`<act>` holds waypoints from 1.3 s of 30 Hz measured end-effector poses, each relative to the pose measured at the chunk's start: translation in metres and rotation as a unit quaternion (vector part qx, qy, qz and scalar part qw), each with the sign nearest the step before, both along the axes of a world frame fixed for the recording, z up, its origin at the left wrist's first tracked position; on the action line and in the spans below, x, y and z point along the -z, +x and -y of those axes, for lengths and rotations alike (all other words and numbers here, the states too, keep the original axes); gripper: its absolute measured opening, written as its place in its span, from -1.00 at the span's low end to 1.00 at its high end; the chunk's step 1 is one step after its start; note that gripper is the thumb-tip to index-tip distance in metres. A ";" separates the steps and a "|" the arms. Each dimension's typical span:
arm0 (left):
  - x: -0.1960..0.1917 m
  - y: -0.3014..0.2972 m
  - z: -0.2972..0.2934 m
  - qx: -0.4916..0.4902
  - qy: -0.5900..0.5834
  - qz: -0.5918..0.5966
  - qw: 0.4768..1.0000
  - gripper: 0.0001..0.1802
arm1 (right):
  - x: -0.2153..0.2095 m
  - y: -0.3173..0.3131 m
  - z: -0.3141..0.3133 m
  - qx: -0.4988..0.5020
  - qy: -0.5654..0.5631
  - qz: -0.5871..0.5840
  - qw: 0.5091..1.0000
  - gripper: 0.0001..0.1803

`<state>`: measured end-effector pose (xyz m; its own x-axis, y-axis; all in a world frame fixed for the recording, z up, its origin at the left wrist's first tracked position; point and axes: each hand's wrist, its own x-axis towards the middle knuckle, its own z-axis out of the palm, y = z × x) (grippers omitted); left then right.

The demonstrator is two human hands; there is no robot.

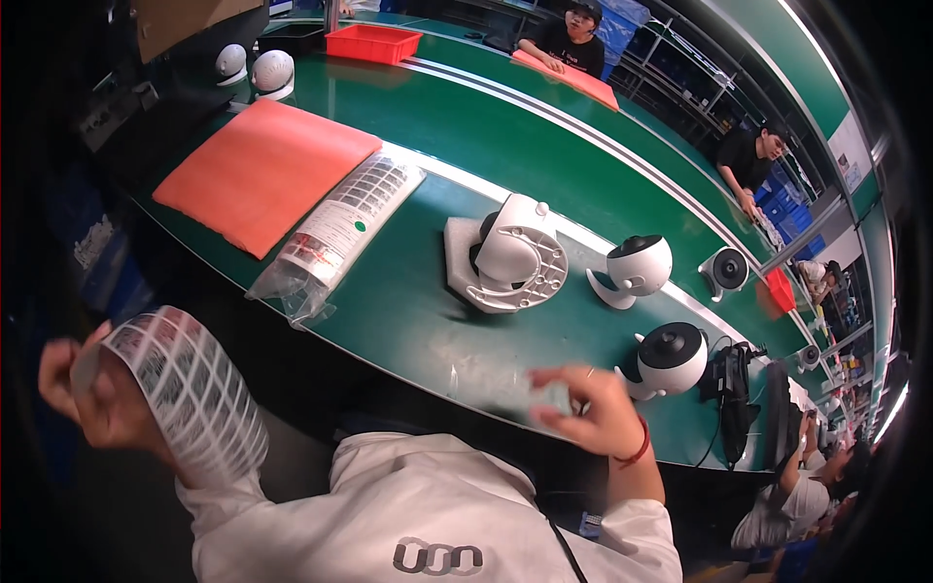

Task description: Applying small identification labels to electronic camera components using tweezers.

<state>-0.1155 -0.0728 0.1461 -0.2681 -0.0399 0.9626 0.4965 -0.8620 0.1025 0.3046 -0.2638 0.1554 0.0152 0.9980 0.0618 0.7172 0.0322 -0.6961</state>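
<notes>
My left hand point(87, 394) grips a curled sheet of small stickers point(190, 389), held off the bench at the lower left. My right hand point(588, 403) hovers over the green bench's near edge, thumb and fingers pinched on a small pale sticker point(554, 396). Just beyond it stands a white round camera with a black face point(671, 358). A white camera lying upside down in a grey holder point(505, 257) sits at the bench's middle.
A clear bag of sticker sheets point(335, 233) lies beside an orange mat point(262, 170). Another round white camera point(637, 264) and a small speaker-like part point(727, 270) stand to the right. Red bin point(372, 43) at the back. Other people work along the green conveyor point(544, 136).
</notes>
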 end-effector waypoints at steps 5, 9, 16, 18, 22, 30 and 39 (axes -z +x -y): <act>-0.034 0.126 -0.016 0.282 -0.245 -0.257 0.891 -0.91 | -0.011 0.041 -0.051 0.145 0.166 0.085 0.972 -0.35; 0.020 0.190 -0.033 0.379 -0.372 -0.438 0.725 -0.80 | -0.013 0.058 -0.086 0.094 0.173 0.151 0.969 -0.14; 0.053 0.239 -0.041 0.387 -0.413 -0.562 0.603 -0.65 | 0.014 0.068 -0.105 0.047 0.090 0.212 0.972 0.08; 0.058 0.250 -0.047 0.395 -0.415 -0.573 0.586 -0.64 | 0.018 0.067 -0.105 0.071 0.104 0.209 0.970 0.08; 0.074 0.265 -0.059 0.465 -0.396 -0.551 0.569 -0.66 | 0.019 0.083 -0.112 0.096 0.110 0.195 0.970 0.05; 0.033 0.260 -0.038 0.394 -0.329 -0.335 0.790 -0.84 | 0.018 0.051 -0.090 0.243 0.228 0.036 0.942 -0.15; -0.008 0.244 0.033 0.332 0.051 -0.338 0.879 -0.77 | 0.011 0.031 -0.076 -0.049 0.004 -0.501 0.864 -0.16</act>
